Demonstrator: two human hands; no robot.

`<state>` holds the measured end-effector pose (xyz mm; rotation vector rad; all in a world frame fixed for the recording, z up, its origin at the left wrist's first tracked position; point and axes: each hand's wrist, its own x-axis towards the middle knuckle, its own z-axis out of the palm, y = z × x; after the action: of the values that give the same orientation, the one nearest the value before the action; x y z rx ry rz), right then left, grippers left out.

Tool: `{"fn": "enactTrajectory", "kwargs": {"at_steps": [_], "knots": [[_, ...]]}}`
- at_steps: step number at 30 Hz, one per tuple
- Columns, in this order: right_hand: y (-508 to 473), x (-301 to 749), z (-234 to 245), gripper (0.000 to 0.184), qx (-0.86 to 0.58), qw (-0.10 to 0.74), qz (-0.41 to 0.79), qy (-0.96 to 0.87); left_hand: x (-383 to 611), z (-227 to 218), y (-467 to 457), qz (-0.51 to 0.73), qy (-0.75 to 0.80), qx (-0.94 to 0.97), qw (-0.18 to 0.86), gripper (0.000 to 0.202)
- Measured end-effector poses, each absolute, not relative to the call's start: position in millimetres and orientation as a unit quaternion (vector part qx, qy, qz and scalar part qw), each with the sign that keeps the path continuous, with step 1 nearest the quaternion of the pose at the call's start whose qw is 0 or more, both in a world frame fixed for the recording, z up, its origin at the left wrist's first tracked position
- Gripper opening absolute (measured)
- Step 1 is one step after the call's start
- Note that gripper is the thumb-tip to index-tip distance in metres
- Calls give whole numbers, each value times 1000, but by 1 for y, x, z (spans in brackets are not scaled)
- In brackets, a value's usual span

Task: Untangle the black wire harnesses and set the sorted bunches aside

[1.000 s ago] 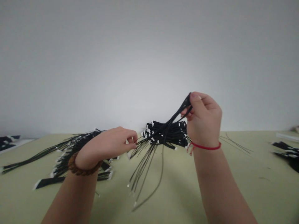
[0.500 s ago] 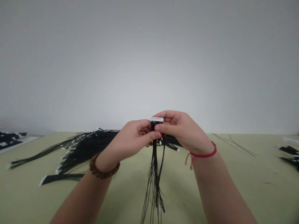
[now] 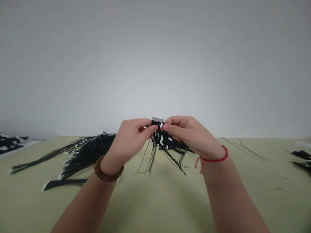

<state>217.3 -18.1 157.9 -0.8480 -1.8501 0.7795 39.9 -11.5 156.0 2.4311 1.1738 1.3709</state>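
A wire harness with a pale multi-pin connector [image 3: 157, 119] is held up above the table, connector at the top. My left hand [image 3: 133, 139] pinches its black wires just below the connector, thumb in front. Beside it, my right hand [image 3: 190, 132] is closed with thumb and forefinger together on the harness's right side, next to the connector. Loose black wires [image 3: 152, 158] hang and splay below the fingers. Small white pieces show behind and between the hands; which belong to the held harness I cannot tell.
A large pile of black harnesses [image 3: 89, 152] with white connectors lies on the left of the pale table [image 3: 157, 207]. Another black bunch [image 3: 178, 142] lies behind my right hand. Thin loose wires [image 3: 245, 149] and more harnesses [image 3: 301, 155] are on the right. A wall stands behind.
The harness has moved slightly up and left, its connector now tilted. Its wires, earlier hanging long and straight down, now swing back and spread. My right fingertips have shifted to the connector's right side.
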Motion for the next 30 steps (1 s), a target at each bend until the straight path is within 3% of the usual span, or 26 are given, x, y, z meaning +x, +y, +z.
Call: {"fn": "enactTrajectory", "kwargs": {"at_steps": [2, 5, 8, 11, 16, 19, 25, 30], "knots": [[-15, 215, 157, 29, -361, 465, 297, -752, 42, 154, -10, 482, 383, 785, 72, 26], [-13, 212, 156, 28, -376, 480, 264, -747, 44, 153, -8, 507, 356, 765, 174, 21], [-13, 210, 157, 23, -368, 490, 256, -747, 45, 155, -9, 484, 325, 760, 289, 20], [-15, 213, 159, 24, -346, 530, 274, -724, 46, 158, -13, 456, 312, 766, 328, 21], [-14, 223, 165, 22, -280, 688, 304, -596, 46, 161, -19, 292, 332, 841, 311, 7], [-13, 225, 167, 22, -230, 759, 308, -526, 42, 158, -16, 212, 341, 880, 255, 15], [-12, 222, 171, 23, -148, 838, 358, -384, 40, 155, -14, 225, 354, 883, 211, 13], [-10, 221, 171, 28, -162, 851, 350, -356, 40, 154, -13, 272, 375, 869, 174, 12]]}}
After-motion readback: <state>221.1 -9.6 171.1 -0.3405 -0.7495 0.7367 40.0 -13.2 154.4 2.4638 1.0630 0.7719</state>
